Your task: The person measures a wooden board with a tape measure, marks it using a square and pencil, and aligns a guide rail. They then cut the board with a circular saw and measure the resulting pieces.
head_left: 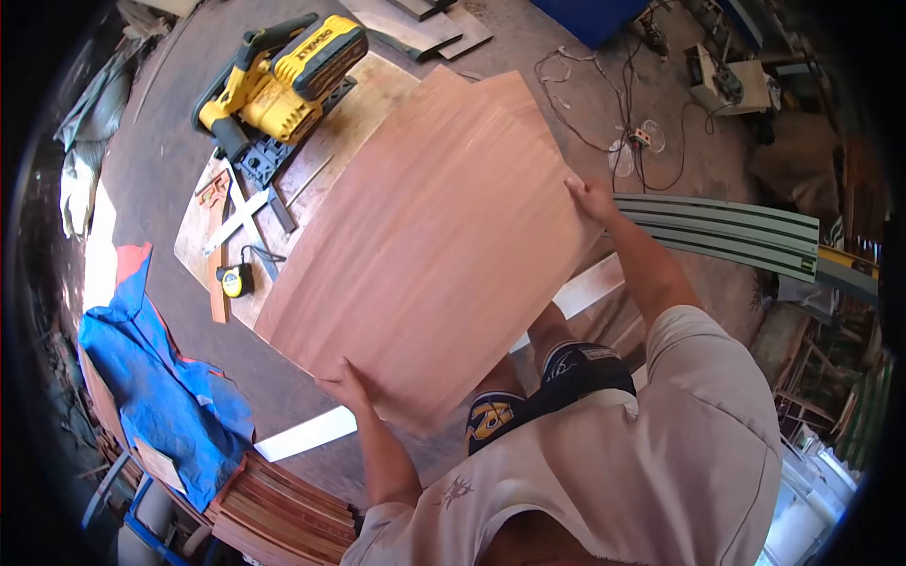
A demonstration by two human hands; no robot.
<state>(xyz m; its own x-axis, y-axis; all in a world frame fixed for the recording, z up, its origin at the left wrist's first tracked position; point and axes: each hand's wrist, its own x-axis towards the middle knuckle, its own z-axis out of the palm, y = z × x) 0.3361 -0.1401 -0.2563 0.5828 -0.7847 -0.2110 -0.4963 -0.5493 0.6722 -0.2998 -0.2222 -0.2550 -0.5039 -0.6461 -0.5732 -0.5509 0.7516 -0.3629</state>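
A wide reddish-brown wooden panel [425, 245] lies tilted across the view, partly over a work table [382, 90]. My left hand [347, 385] is closed on its near left edge, thumb on top and fingers hidden underneath. At the right edge my right hand [590, 200] grips it the same way. The top outline is stepped, with another piece of wood showing at that corner. Beyond the panel, on the table, rests a yellow and black circular saw [283, 80]. Near the left corner sit a tape measure [235, 280] and a white and red square [231, 212].
Grooved guide rails [717, 231] extend to the right. Cables with a power outlet [640, 139] lie on the floor at upper right. A blue tarp [165, 377] covers something at left, beside stacked wooden strips [283, 509]. Flat boards [406, 26] lie behind the table.
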